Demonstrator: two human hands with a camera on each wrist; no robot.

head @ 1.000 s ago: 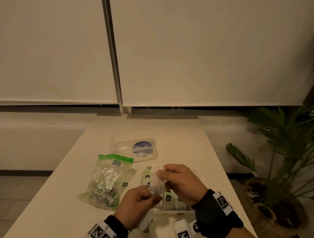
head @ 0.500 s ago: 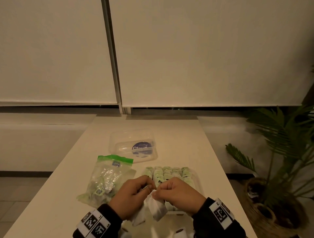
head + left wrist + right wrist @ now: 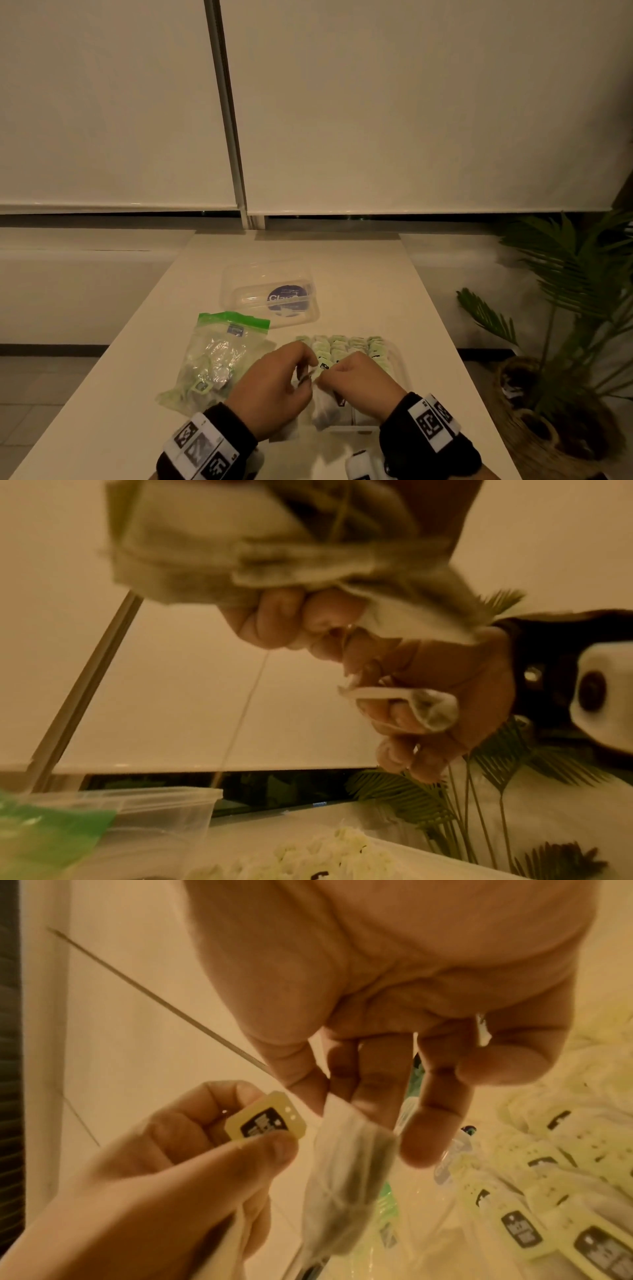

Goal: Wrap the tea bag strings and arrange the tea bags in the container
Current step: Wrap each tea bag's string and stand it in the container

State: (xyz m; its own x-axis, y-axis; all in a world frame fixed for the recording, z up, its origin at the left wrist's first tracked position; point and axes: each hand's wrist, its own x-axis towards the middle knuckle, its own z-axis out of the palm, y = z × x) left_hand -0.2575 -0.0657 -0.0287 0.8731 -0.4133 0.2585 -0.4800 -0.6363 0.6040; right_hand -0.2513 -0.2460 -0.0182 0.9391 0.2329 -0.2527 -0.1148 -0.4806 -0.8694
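Note:
A white tea bag (image 3: 323, 407) hangs over the near end of the clear container (image 3: 349, 428). My right hand (image 3: 330, 375) pinches its top edge. In the right wrist view the tea bag (image 3: 346, 1177) dangles from my right fingers (image 3: 424, 1123). My left hand (image 3: 303, 375) is right beside it and pinches the paper tag (image 3: 265, 1121) between thumb and fingers. A second tea bag (image 3: 222, 547) is tucked under my left palm. A thin string (image 3: 240, 718) runs down from my left fingers. Rows of wrapped tea bags (image 3: 346, 347) fill the container's far part.
A green-topped zip bag (image 3: 212, 363) with more tea bags lies left of the container. A clear lid with a blue label (image 3: 274, 298) sits farther back. The table's right edge (image 3: 455, 359) is close, with a potted plant (image 3: 565, 308) beyond it.
Both hands have come down and together over the container's near end. The tea bag, held up at first, now hangs low from my right hand.

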